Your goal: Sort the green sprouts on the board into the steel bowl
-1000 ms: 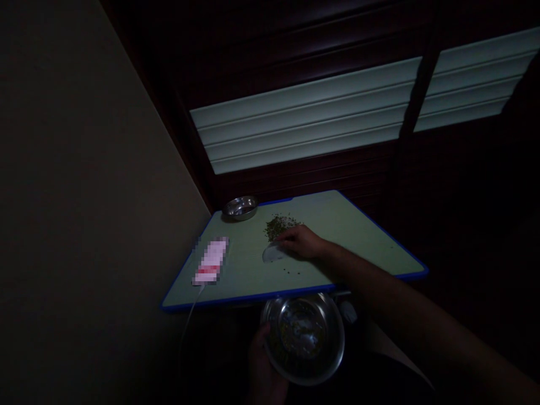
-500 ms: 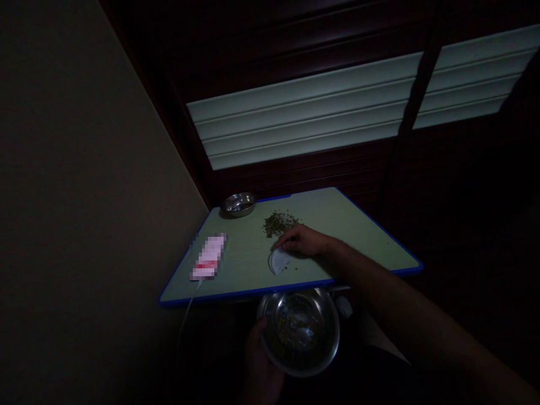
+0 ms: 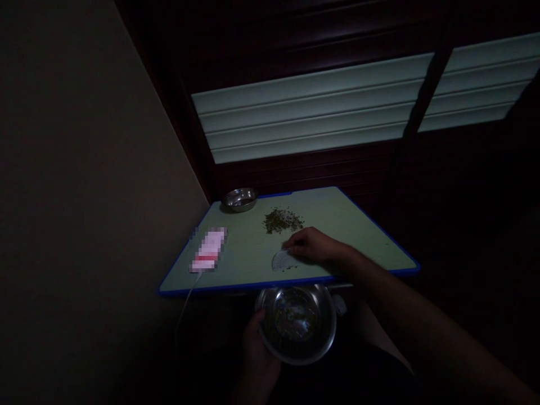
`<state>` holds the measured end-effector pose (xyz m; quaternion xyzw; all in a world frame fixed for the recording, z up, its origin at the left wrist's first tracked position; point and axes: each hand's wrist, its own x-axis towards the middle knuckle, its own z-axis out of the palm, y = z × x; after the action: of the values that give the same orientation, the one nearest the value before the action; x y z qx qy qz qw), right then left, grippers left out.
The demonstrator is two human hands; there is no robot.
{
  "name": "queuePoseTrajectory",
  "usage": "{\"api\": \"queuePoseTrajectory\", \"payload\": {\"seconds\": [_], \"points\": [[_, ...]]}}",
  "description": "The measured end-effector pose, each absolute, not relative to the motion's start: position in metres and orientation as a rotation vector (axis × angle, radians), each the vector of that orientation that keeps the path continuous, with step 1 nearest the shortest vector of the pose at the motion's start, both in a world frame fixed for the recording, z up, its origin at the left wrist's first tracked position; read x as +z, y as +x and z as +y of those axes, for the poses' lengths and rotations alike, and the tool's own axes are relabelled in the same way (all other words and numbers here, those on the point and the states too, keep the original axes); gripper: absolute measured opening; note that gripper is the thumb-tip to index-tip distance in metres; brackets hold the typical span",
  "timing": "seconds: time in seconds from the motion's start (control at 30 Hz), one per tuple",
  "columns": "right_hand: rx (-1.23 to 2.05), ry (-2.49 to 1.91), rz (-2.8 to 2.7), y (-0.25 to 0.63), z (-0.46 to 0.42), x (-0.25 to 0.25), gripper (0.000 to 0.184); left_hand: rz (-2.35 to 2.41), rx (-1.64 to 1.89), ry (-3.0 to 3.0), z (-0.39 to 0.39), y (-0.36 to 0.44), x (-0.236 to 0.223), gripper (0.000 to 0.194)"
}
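While gripping one large steel bowl (image 3: 325, 326) at 6 o'clock, just off the near edge of the table (image 3: 244, 253), with the left hand (image 3: 259, 351), hold one half-round piece (image 3: 282, 260) in the right hand (image 3: 314, 244). Keep right fingers pinched narrow on its edge, left thumb over the bowl's rim; cannot see the other left fingers. Count one scattered heap of grains (image 3: 276, 222), at 12 o'clock from the half-round piece: tiny, greenish-brown, densest toward 9 o'clock, too many to number. See a few loose grains (image 3: 283, 270) along the piece's near edge. Find that piece thin, pale and see-through; the held bowl shiny, mottled yellowish-green inside. Count also one smaller bowl (image 3: 239, 207) at the table's 10 o'clock, one pixelated pink phone-like slab (image 3: 210, 250) at 9, one white cable (image 3: 185, 304) trailing toward 7, two slatted panels (image 3: 307, 107) beyond 12.
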<state>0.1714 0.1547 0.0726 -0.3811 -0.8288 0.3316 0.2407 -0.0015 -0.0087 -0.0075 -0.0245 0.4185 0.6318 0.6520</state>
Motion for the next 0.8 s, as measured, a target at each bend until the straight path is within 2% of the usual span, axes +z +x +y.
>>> {"api": "queuePoseTrajectory", "payload": {"seconds": [0.43, 0.8], "points": [[0.889, -1.179, -2.237, 0.173, 0.117, 0.079, 0.020, 0.951, 1.397, -0.053, -0.009, 0.000, -0.003, 0.020], [1.010, -1.138, -2.075, 0.170, 0.108, 0.068, 0.018, 0.934, 1.365, -0.073, -0.009, 0.001, 0.000, 0.018]]}}
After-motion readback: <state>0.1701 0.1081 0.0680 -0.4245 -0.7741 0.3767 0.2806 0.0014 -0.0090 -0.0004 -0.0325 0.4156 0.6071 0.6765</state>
